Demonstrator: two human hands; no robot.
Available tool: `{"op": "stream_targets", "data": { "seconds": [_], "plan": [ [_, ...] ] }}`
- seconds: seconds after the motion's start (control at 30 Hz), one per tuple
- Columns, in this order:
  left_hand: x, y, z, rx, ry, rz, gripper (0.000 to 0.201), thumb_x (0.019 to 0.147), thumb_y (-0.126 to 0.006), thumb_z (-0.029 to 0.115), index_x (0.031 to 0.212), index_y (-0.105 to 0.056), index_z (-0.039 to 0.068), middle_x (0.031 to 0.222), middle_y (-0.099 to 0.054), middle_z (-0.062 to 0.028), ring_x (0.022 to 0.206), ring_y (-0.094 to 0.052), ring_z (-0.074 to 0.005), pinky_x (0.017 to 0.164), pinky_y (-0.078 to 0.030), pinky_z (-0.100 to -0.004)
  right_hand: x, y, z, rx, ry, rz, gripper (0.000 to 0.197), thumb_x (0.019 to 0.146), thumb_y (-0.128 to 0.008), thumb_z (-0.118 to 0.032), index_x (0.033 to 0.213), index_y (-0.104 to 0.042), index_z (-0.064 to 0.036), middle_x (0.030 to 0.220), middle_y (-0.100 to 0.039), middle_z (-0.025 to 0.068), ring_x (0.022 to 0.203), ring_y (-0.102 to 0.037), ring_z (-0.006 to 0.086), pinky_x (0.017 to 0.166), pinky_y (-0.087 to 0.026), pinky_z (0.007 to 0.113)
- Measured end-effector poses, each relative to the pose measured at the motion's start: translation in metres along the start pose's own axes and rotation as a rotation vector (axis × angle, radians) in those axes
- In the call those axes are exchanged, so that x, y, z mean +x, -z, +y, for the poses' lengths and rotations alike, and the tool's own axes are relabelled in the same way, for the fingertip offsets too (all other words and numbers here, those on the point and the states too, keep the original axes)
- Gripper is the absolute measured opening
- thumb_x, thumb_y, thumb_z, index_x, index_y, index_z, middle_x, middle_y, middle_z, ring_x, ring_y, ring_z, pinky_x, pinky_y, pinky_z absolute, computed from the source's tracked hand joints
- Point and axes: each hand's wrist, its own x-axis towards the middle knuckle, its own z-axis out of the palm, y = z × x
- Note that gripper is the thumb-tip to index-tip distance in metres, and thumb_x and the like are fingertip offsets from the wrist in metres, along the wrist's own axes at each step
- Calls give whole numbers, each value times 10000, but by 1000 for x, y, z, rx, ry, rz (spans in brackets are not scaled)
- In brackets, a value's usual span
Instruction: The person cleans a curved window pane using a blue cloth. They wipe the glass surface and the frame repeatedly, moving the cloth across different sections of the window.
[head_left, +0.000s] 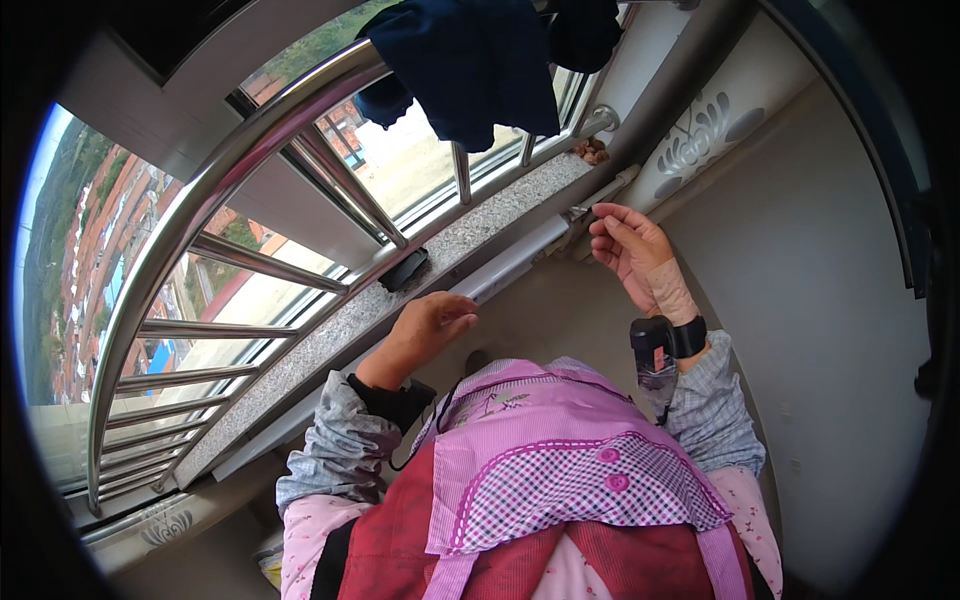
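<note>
Left hand (428,328), thumb apart, beside speckled stone sill (490,216); right hand (634,252) curled, grip unclear.

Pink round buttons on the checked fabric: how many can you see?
2. One round pink button sits on the pink-and-black checked fabric panel, right of its middle; the second pink button is just below it. Folds may hide others.

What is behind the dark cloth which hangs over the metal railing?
Metal bars and window glass show below the cloth; what lies directly behind it is covered.
</note>
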Motion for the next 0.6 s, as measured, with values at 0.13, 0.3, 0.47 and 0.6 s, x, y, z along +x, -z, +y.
{"op": "stream_targets", "data": {
  "seconds": [0.13,0.3,0.47,0.6],
  "plan": [
    [3,-42,93,-288,-336,-197,426,870,-793,168,1238,-641,17,1178,-639,-138,1008,-663,-249,892,-554,-340,-3,-26,30,187,-96,-176,270,1012,-627,-169,1248,-620,-39,995,-678,30,851,-657,99,802,-559,246],
    [-11,-74,136,-225,-419,-259,512,858,-804,162,1313,-613,22,1205,-646,-143,1083,-659,-253,953,-536,-348,-19,-33,58,46,-189,-244,254,1020,-614,-181,1236,-632,-49,987,-674,33,850,-649,90,788,-560,237],
    [-6,-84,138,-329,-335,-334,507,872,-794,144,1321,-604,5,1220,-651,-131,1142,-639,-216,995,-513,-345,-26,-30,51,-88,-125,-227,235,1026,-591,-174,1215,-645,-46,983,-679,34,837,-643,98,769,-548,233],
    [2,-89,139,-374,-296,-414,473,889,-783,142,1306,-616,-6,1189,-672,-105,1144,-631,-194,1016,-489,-332,-27,-24,52,-200,-94,-215,234,1030,-576,-165,1216,-645,-40,980,-680,35,833,-640,100,768,-548,240]
  ]
}}
